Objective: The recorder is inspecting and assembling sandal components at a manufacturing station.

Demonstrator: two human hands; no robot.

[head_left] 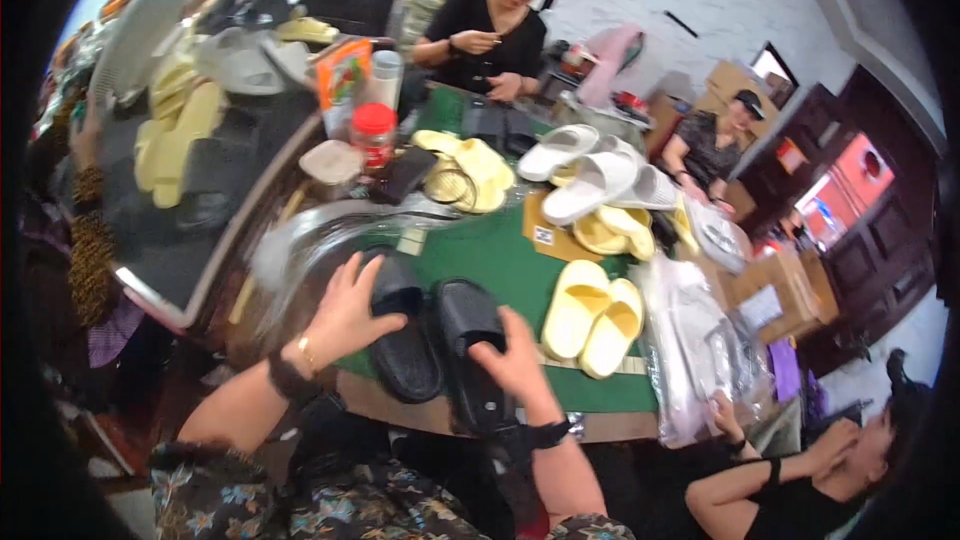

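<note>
I see my left hand (345, 315) clasping one black slipper (405, 335) and my right hand (512, 360) gripping the other black slipper (468, 350), both side by side on the green tabletop (490, 255), beside yellow slippers (595, 315).

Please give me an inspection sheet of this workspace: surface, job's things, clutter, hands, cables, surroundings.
Surface: green table, crowded.
Job's things: two black slippers side by side at the near edge.
Clutter: yellow slippers, white slippers, red-lidded jar, plastic bags.
Hands: left hand grips the left black slipper; right hand grips the right one.
Cables: nothing seen.
Surroundings: other people seated around the table; cardboard boxes at right; dark wooden cabinets.
</note>
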